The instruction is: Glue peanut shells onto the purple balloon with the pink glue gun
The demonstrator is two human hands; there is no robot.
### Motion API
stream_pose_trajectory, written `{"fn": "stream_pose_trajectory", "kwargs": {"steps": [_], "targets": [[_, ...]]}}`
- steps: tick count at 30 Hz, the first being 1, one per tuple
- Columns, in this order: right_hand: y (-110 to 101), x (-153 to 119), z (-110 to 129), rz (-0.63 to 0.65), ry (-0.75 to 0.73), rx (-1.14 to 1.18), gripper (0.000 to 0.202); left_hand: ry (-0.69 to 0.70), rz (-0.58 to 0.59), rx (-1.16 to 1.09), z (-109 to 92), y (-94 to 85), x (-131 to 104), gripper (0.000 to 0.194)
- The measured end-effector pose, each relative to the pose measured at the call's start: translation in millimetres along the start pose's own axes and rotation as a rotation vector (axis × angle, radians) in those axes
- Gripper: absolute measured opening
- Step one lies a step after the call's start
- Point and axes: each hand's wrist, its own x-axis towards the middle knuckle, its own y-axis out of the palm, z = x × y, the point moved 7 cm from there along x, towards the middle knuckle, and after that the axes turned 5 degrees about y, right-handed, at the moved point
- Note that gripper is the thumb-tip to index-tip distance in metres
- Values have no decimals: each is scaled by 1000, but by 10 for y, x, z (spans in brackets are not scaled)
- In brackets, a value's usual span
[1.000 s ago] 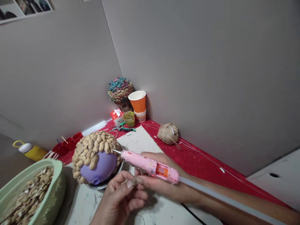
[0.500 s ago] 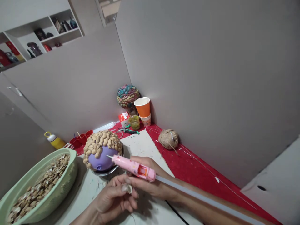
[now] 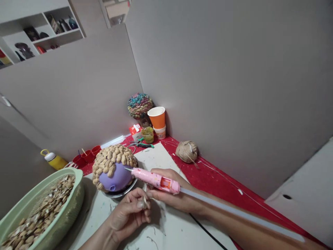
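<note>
Purple round balloon, partly covered in tan peanut shells: seated in silver metal bowl, on white board atop red worktop. Right hand: fingers closed round pink glue gun, translucent stick at rear; nozzle contact unclear. Left hand: fingers pinching pale shell piece. Light-green plastic basket beside balloon. Red-and-white box behind; print illegible.

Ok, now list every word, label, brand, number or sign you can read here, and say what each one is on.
No text can be read for certain.
Red-and-white carton: pale marks, too small and blurred to read.
Lower paper cup: printed pattern, too small to make out any words.
Pink glue gun: small coloured marks, no readable lettering.
Dark box on the shelf: too far off and blurred to read.
</note>
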Motion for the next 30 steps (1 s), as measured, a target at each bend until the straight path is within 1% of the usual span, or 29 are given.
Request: {"fn": "stream_pose_trajectory", "kwargs": {"steps": [2, 6, 10, 13, 16, 20, 23, 27, 30], "targets": [[-48, 13, -23, -56, 62, 11, 15, -4, -9, 50, -29, -27, 15, 19], [-78, 23, -71, -121, 152, 59, 20, -44, -29, 132, 5, -83, 46, 21], [-77, 28, -82, -126, 178, 83, 24, -22, -68, 132, 8, -103, 55, 22], [-94, 26, -102, -139, 195, 91, 28, 12, -122, 131, -38, -138, 40, 23], [-104, 17, -136, -154, 207, 101, 31, 49, -179, 132, -105, -211, 14, 23], [-66, 6, -189, -120, 227, 70, 33, 97, -241, 114, -167, -326, -19, 24], [-50, 0, -207, -110, 215, 24, 33, 93, -234, 109, -155, -348, -32, 26], [-59, -16, -192, -120, 191, -17, 34, 66, -175, 108, -125, -290, -44, 27], [-55, -32, -164, -107, 198, -54, 33, 71, -180, 88, -156, -265, -54, 24]]}}
